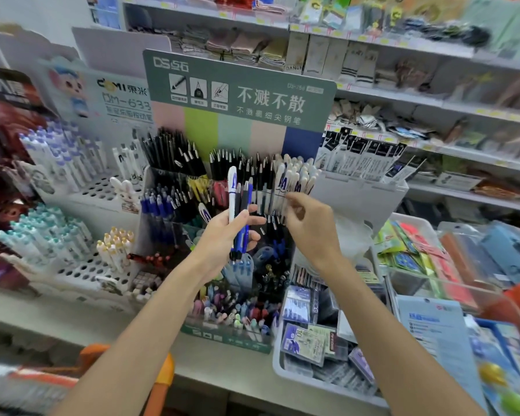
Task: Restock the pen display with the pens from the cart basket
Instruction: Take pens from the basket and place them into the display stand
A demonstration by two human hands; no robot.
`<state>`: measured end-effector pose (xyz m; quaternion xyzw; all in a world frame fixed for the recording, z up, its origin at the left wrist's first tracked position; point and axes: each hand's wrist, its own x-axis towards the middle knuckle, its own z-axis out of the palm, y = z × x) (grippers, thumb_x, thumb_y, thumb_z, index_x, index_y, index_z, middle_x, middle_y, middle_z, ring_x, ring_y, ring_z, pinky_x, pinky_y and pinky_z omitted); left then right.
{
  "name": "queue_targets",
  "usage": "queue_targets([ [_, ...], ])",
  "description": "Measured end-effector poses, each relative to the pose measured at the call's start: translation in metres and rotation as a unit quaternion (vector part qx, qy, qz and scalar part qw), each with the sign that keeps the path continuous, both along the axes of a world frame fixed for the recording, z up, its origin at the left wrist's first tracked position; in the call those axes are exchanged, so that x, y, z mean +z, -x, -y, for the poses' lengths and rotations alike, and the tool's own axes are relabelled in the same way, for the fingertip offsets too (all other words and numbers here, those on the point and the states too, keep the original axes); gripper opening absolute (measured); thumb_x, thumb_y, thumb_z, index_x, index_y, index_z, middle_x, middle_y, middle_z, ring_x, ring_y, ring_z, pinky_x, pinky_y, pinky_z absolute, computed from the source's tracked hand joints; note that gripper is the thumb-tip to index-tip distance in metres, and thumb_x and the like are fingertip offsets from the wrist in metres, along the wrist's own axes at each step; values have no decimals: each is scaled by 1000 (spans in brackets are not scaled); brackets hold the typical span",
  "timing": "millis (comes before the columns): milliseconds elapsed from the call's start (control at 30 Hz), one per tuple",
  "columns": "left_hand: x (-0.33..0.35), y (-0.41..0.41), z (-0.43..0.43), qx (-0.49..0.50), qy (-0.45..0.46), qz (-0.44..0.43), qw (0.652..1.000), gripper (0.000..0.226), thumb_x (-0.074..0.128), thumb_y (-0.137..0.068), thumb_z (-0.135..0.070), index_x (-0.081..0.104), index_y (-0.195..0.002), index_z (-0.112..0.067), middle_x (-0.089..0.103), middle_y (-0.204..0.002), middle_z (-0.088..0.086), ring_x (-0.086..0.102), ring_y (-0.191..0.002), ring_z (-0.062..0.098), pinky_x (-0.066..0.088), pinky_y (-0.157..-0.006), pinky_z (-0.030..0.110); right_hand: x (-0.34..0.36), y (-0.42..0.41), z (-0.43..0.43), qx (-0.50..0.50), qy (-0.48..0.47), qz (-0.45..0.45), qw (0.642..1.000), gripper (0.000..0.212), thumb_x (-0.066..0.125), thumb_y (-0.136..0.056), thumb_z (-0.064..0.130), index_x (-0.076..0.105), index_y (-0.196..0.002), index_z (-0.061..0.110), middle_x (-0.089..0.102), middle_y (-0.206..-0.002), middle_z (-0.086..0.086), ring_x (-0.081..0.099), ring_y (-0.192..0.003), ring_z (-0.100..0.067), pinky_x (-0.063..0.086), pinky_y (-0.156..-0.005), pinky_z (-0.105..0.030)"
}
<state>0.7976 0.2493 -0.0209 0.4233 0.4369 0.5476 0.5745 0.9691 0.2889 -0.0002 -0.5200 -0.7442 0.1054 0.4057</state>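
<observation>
A tiered pen display [240,94] with a green header card stands on the counter, its compartments full of black, blue and white pens. My left hand [222,235] grips a small bunch of pens [237,205], one white and a few blue and black, upright in front of the display's middle. My right hand [306,220] reaches to the white pens [291,178] in the upper right compartment, its fingertips curled at their barrels; whether it pinches one is unclear. An orange cart basket handle [162,376] shows at the bottom edge.
White peg-style pen racks [81,265] stand to the left of the display. A white tray [285,370] of boxed refills sits to the right, with packaged stationery bins [418,259] beyond. Stocked shelves [403,94] run behind.
</observation>
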Motion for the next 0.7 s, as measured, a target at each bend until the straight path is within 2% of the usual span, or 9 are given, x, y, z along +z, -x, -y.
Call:
queue_targets([
  [67,3,-4,1,-28,-1,-1,1000,30,43,-105,-25,57,-129,-13,73,-107,6,64,-71,15,56,-69,30,14,5,1,26,36,-93,995,27,61,-94,9,69,-120,10,73,-96,1,66,-79,-9,52,-77,-17],
  [133,8,-9,3,-47,-6,-10,999,28,42,-106,-25,57,-128,-15,73,-103,5,62,-68,14,55,-68,30,24,13,1,70,80,-132,986,31,62,-95,12,66,-126,14,72,-96,2,67,-79,-4,52,-74,-15],
  [200,10,-12,3,-52,-11,-14,999,28,42,-106,-24,57,-127,-13,73,-95,2,61,-65,12,54,-65,28,29,21,1,109,120,-156,974,34,62,-95,8,62,-128,16,70,-97,0,67,-73,1,51,-64,-11],
  [233,10,-11,3,-47,-16,-19,999,28,42,-106,-23,56,-127,-11,73,-92,1,63,-66,13,55,-66,27,30,25,1,115,120,-156,974,33,62,-95,7,62,-126,17,69,-96,0,66,-71,2,50,-61,-10],
  [300,9,-6,2,-29,-27,-34,999,28,42,-105,-22,55,-127,-10,75,-93,0,70,-76,16,58,-71,29,30,33,-3,107,91,-127,982,28,65,-92,8,61,-117,21,67,-92,3,65,-75,0,50,-65,-12],
  [400,6,7,2,-5,-32,-42,999,25,43,-105,-22,58,-123,-15,74,-104,5,73,-91,25,60,-82,38,31,48,-8,128,89,-116,981,26,66,-90,7,57,-109,21,65,-88,2,66,-79,-12,54,-72,-21],
  [467,6,16,2,6,-31,-41,999,22,43,-105,-21,58,-120,-18,72,-110,8,73,-96,26,60,-84,39,30,58,-8,139,85,-125,979,25,67,-90,6,56,-108,20,65,-88,0,65,-79,-13,54,-71,-22],
  [567,7,28,-1,62,-35,-46,996,24,44,-105,-17,58,-122,-11,71,-112,7,73,-93,17,60,-77,30,30,68,-9,145,74,-172,972,25,66,-89,3,56,-106,17,64,-88,-3,61,-74,-5,49,-66,-14],
  [700,6,51,-7,161,-45,-15,986,19,43,-105,-17,58,-116,-10,72,-102,6,73,-83,13,60,-72,27,34,71,-15,130,14,-225,966,26,67,-88,-2,55,-104,15,62,-85,3,62,-77,-7,50,-73,-16],
])
